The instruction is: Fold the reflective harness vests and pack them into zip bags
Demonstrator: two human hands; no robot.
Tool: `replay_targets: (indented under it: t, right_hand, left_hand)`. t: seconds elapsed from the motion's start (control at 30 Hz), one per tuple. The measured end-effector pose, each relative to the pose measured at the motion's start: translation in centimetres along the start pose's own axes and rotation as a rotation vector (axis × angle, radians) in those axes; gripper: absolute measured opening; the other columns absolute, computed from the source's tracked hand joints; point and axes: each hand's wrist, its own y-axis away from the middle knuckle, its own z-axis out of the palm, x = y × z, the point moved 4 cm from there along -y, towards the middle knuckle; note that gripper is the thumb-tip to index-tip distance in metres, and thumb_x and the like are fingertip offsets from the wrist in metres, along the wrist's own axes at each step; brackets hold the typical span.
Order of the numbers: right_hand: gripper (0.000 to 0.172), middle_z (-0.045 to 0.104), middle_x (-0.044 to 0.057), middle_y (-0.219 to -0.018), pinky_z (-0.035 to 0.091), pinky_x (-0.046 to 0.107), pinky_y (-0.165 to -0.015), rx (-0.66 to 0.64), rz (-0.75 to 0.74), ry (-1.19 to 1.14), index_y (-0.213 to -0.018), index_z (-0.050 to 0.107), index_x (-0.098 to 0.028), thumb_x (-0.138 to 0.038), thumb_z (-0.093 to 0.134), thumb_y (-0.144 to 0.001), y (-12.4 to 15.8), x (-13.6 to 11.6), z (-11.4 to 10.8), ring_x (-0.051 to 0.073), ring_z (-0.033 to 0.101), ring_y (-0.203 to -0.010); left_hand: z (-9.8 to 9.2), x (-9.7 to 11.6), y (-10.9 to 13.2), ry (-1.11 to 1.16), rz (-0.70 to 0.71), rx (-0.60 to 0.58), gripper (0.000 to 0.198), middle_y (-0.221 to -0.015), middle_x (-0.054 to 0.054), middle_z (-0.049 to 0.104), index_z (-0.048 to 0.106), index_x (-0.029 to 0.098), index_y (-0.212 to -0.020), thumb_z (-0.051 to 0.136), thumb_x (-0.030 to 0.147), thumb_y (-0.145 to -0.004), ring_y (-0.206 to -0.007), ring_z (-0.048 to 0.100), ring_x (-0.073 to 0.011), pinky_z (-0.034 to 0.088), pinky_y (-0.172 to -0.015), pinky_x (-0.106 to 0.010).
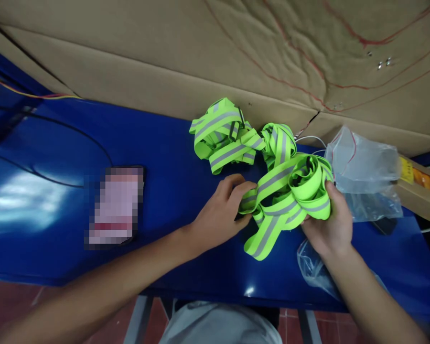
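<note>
Forearms (125, 276), both bare, are extending nearest the camera in the head view, with grey cloth (218, 325) showing between them, below the table (168, 157). We are holding the straps (275, 180), bright green with a grey stripe, over the middle of the blue top. Our left hand (220, 210) is forming a half-closed pinch on their left edge. Our right hand (333, 227) is cupping the coiled end from the right and below, thumb pressing its side. Just behind, a second bundle (218, 122) is lying on the table, showing a black buckle (234, 130); whether the two are joining, we cannot tell. Leftward, a pixelated flat item (116, 200) is lying near a black cable (71, 123). Rightward, a clear bag (361, 157) is resting beside a box (421, 188). Cardboard (129, 71) is standing along the back.
</note>
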Motion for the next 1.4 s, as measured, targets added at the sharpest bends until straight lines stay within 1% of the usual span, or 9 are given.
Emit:
replay_targets:
  t: [0.2,0.33,0.47,0.67,0.87,1.03,1.17,1.27,1.4]
  right_hand:
    - [0.031,0.071,-0.003,-0.068,0.043,0.025,-0.039,0.010,-0.009,-0.009,-0.095,0.076,-0.022,-0.049,0.079,-0.080,-0.1,-0.1,0.2,0.014,0.059,-0.048]
    - [0.029,0.071,-0.001,-0.068,0.056,0.027,-0.053,0.036,-0.038,-0.033,-0.097,0.078,-0.021,-0.046,0.076,-0.083,-0.4,-0.4,0.1,0.019,0.069,-0.061]
    - [0.030,0.074,0.000,-0.074,0.062,0.031,-0.064,0.049,-0.022,-0.056,-0.098,0.079,-0.021,-0.046,0.077,-0.082,-0.3,-0.4,0.2,0.020,0.072,-0.066]
    - [0.030,0.075,-0.001,-0.074,0.064,0.035,-0.072,0.029,-0.013,-0.068,-0.101,0.079,-0.022,-0.045,0.077,-0.082,-0.2,-0.4,0.2,0.023,0.075,-0.075]
    - [0.031,0.082,0.001,-0.098,0.063,0.039,-0.086,-0.003,-0.009,-0.130,-0.105,0.078,-0.021,-0.044,0.077,-0.083,0.0,-0.7,0.3,0.026,0.078,-0.090]
    - [0.032,0.082,0.001,-0.106,0.063,0.040,-0.087,-0.011,-0.008,-0.135,-0.106,0.079,-0.023,-0.045,0.075,-0.084,-0.3,-0.6,0.3,0.028,0.078,-0.095]
    - [0.033,0.082,0.000,-0.105,0.062,0.034,-0.074,0.010,-0.004,-0.139,-0.109,0.078,-0.022,-0.043,0.075,-0.084,-0.8,-0.6,-0.2,0.023,0.077,-0.089]
    - [0.029,0.081,-0.001,-0.098,0.058,0.029,-0.061,0.012,-0.021,-0.150,-0.104,0.078,-0.022,-0.042,0.076,-0.083,-1.0,-0.8,-0.3,0.020,0.075,-0.082]
    - [0.030,0.081,0.001,-0.102,0.063,0.033,-0.071,-0.011,-0.039,-0.121,-0.107,0.078,-0.021,-0.043,0.073,-0.086,-0.8,-0.7,0.1,0.022,0.077,-0.090]
  left_hand:
    - [-1.5,-0.4,-0.3,0.047,-0.206,0.038,0.046,-0.104,-0.007,0.068,0.054,0.021,-0.125,0.062,0.010,-0.081,-0.092,0.068,-0.0234,0.054,-0.081,-0.035]
    - [-2.0,-0.7,-1.1,0.585,-0.391,0.040,0.020,-0.092,-0.003,0.069,0.063,0.021,-0.101,0.061,0.017,-0.082,-0.086,0.066,-0.0200,0.051,-0.081,-0.032]
    - [-1.6,-1.3,-1.9,1.223,-0.567,0.041,0.026,-0.091,-0.005,0.075,0.069,0.018,-0.100,0.058,0.017,-0.076,-0.091,0.071,-0.0233,0.053,-0.087,-0.035]
    - [-1.6,-1.4,-2.0,1.493,-0.722,0.048,0.037,-0.107,-0.009,0.077,0.070,0.015,-0.110,0.060,0.020,-0.076,-0.100,0.075,-0.0286,0.055,-0.091,-0.039]
    - [-1.7,-1.5,-1.9,1.533,-0.749,-0.025,0.030,-0.092,-0.012,0.077,0.072,0.015,-0.097,0.056,0.026,-0.074,-0.104,0.073,-0.0350,0.055,-0.089,-0.045]
    - [-2.0,-1.7,-2.0,1.458,-0.626,-0.034,0.029,-0.094,-0.007,0.075,0.072,0.019,-0.094,0.065,0.014,-0.066,-0.097,0.071,-0.0269,0.053,-0.085,-0.037]
    - [-2.1,-1.2,-1.9,1.244,-0.490,-0.072,0.020,-0.106,-0.005,0.073,0.067,0.020,-0.089,0.081,0.019,-0.075,-0.096,0.068,-0.0197,0.051,-0.081,-0.030]
    - [-2.3,-0.7,-2.1,0.993,-0.363,-0.101,0.019,-0.099,-0.005,0.071,0.064,0.018,-0.086,0.082,0.023,-0.080,-0.091,0.066,-0.0176,0.051,-0.082,-0.030]
    - [-2.0,-0.4,-2.0,0.750,-0.265,-0.176,0.016,-0.091,-0.004,0.068,0.066,0.018,-0.094,0.074,0.031,-0.091,-0.082,0.064,-0.0152,0.049,-0.076,-0.028]
